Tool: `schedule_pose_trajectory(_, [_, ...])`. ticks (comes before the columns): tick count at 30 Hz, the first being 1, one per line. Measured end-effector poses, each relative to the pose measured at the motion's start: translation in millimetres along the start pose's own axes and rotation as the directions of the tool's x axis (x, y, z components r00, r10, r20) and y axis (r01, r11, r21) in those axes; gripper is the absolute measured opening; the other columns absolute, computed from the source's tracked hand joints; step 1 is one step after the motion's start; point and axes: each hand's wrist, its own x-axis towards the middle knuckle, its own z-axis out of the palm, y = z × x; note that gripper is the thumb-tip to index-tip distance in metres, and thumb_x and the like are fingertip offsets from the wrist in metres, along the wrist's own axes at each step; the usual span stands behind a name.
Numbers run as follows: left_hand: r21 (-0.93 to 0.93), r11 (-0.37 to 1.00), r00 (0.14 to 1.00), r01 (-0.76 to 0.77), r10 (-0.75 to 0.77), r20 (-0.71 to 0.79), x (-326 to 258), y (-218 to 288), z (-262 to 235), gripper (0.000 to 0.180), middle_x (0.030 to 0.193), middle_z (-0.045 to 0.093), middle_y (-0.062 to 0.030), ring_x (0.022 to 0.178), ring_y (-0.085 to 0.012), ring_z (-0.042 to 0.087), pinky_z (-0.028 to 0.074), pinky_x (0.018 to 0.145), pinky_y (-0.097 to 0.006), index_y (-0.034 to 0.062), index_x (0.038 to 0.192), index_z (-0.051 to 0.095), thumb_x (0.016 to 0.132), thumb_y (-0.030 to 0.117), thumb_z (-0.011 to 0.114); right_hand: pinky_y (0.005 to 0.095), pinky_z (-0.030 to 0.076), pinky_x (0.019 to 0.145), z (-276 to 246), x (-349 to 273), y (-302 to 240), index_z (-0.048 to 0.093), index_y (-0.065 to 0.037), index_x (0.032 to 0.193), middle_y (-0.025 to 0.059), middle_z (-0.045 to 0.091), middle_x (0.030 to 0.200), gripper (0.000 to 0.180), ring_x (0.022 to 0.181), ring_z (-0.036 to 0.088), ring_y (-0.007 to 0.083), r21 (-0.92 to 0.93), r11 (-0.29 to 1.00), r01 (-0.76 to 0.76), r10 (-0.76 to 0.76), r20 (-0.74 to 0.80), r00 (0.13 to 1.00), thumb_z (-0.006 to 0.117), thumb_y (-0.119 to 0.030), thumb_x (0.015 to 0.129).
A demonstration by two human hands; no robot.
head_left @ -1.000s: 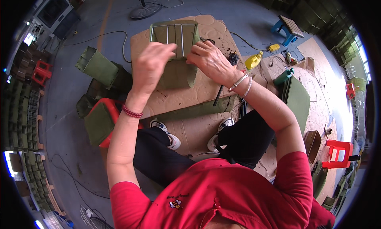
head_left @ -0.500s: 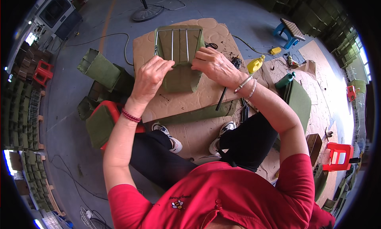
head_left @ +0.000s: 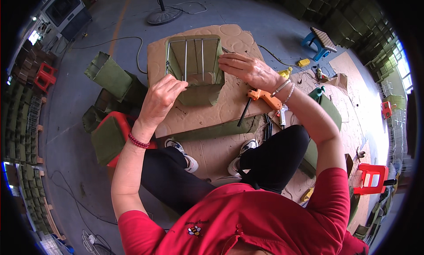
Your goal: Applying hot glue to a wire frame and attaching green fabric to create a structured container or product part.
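A green fabric box (head_left: 196,97) with a metal wire frame (head_left: 185,56) inside its rim rests on the cardboard-covered work surface. Its opening faces me, showing the creased inner walls. My left hand (head_left: 161,97) is closed in a pinch at the near left corner, by the lower end of a wire. On the right rim, my right hand (head_left: 251,71) grips the box edge with its fingers together; its thumb is mostly hidden. Below my right wrist lies an orange glue gun (head_left: 265,97), partly covered by the forearm, beside a thin black rod (head_left: 244,112).
Finished-looking green boxes (head_left: 108,76) stand at the left, near a red stool (head_left: 117,118) bearing a green piece. A yellow bottle (head_left: 285,72) and a green bottle (head_left: 318,92) are to the right. Cables run over the floor; a blue stool (head_left: 317,45) stands farther back.
The box has shifted slightly left and tilted, so more of its inside shows. Both hands have moved with it, the left one lower. The orange glue gun has come into sight under my right wrist.
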Motion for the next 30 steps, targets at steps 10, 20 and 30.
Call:
schedule_pose_trajectory(10, [-0.014, 0.995, 0.990, -0.102, 0.103, 0.097, -2, 13, -10, 0.021, 0.078, 0.063, -0.0091, 0.075, -0.0246, 0.062, 0.053, 0.063, -0.035, -0.0027, 0.090, 0.066, 0.071, -0.006, 0.073, 0.0283, 0.050, 0.075, -20, 36, 9, 0.059, -0.006, 0.075, 0.0038, 0.054, 0.078, 0.012, 0.084, 0.057, 0.0182, -0.158, 0.675, 0.721, -0.582, 0.486, 0.652, 0.063, -0.017, 0.072])
schedule_pose_trajectory(20, [0.037, 0.995, 0.988, -0.094, 0.089, 0.124, -12, 12, -15, 0.018, 0.078, 0.062, -0.0098, 0.076, -0.0252, 0.061, 0.052, 0.065, -0.036, -0.0029, 0.091, 0.066, 0.074, -0.001, 0.071, 0.0392, 0.053, 0.098, -50, 27, 9, 0.058, 0.004, 0.124, 0.0192, 0.059, 0.127, 0.047, 0.121, 0.057, 0.0339, 0.029, 0.960, 0.279, -0.279, 0.190, 0.941, 0.060, -0.007, 0.079])
schedule_pose_trajectory(30, [0.020, 0.995, 0.985, -0.097, 0.093, 0.148, -11, 25, -14, 0.019, 0.080, 0.062, -0.0084, 0.077, -0.0236, 0.061, 0.053, 0.067, -0.036, -0.0022, 0.093, 0.066, 0.074, -0.002, 0.069, 0.0273, 0.058, 0.075, -20, 14, 8, 0.061, 0.000, 0.096, 0.0093, 0.058, 0.098, 0.022, 0.099, 0.058, 0.0218, -0.111, 0.910, 0.399, -0.359, 0.269, 0.894, 0.062, -0.009, 0.076])
